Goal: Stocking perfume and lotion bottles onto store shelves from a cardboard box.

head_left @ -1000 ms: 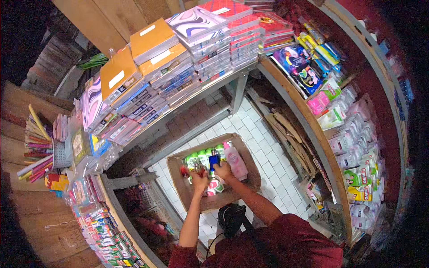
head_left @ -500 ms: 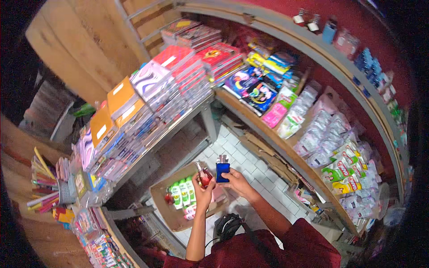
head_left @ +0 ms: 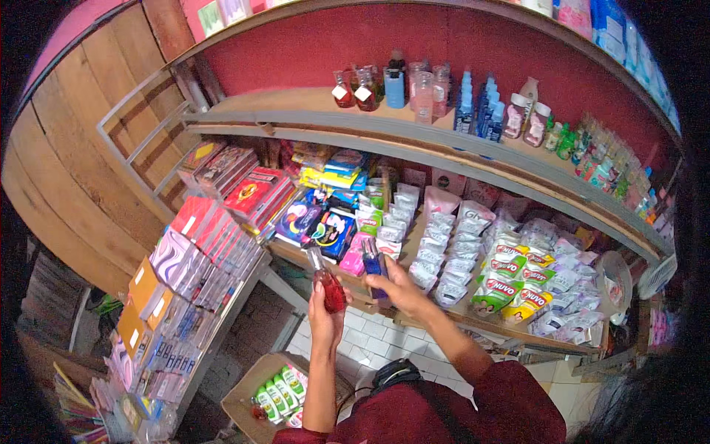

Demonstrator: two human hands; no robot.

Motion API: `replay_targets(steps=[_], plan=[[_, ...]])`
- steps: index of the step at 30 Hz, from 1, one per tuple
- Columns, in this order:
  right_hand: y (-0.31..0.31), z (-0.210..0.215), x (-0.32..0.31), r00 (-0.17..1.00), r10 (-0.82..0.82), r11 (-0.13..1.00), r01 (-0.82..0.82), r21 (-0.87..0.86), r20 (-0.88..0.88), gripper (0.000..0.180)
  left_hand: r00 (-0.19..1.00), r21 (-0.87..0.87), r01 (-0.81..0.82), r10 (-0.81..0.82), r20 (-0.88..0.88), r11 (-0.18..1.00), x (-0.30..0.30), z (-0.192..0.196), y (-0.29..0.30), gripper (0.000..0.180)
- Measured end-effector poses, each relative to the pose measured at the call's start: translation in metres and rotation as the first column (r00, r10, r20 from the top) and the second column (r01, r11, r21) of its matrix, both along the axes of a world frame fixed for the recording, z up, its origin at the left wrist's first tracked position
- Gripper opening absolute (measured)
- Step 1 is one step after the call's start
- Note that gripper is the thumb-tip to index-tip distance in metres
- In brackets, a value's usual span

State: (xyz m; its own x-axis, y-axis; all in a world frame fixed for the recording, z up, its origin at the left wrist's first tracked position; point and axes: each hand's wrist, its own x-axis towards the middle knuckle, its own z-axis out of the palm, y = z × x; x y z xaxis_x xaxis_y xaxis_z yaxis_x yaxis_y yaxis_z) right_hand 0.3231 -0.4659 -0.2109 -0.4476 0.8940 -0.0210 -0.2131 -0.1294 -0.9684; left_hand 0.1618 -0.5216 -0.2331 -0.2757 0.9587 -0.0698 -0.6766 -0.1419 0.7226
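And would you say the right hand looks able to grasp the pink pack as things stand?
Probably not: the right hand is closed around the blue bottle, though the way to the pink pack looks otherwise free.

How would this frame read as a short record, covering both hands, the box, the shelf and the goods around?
left hand: gripping a red bottle
right hand: gripping a blue bottle
held bottles: side by side, not touching
box: cardboard, partly in view at the lower edge, green-and-white bottles inside
shelf: above and beyond the hands, rows of bottles on it
packets: many, in rows below the shelf
books: stacked at left
floor: white tiles
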Motion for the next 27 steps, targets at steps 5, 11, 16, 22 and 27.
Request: replay_targets(steps=[5, 11, 16, 22, 27], plan=[[0.044, 0.049, 0.029, 0.981, 0.072, 0.997, -0.065, 0.045, -0.182, 0.038, 0.984, 0.177, 0.116, -0.089, -0.157, 0.977, 0.010, 0.045, 0.054, 0.044], [0.098, 0.100, 0.023, 0.985, -0.039, 0.967, 0.079, 0.240, -0.166, 0.046, 0.936, 0.239, 0.218, -0.133, -0.327, 0.946, 0.004, 0.108, 0.137, 0.029], [0.149, 0.153, -0.001, 0.978, -0.149, 0.949, 0.182, 0.256, -0.144, 0.038, 0.860, 0.318, 0.239, -0.048, -0.508, 0.918, -0.032, 0.163, 0.207, 0.030], [0.240, 0.236, -0.046, 0.969, -0.230, 0.946, 0.244, 0.212, -0.089, 0.038, 0.767, 0.291, 0.384, -0.127, -0.629, 0.876, -0.101, 0.210, 0.291, 0.036], [0.339, 0.273, -0.083, 0.948, -0.319, 0.879, 0.304, 0.367, -0.021, 0.035, 0.752, 0.254, 0.484, -0.250, -0.610, 0.837, -0.137, 0.232, 0.369, 0.034]])
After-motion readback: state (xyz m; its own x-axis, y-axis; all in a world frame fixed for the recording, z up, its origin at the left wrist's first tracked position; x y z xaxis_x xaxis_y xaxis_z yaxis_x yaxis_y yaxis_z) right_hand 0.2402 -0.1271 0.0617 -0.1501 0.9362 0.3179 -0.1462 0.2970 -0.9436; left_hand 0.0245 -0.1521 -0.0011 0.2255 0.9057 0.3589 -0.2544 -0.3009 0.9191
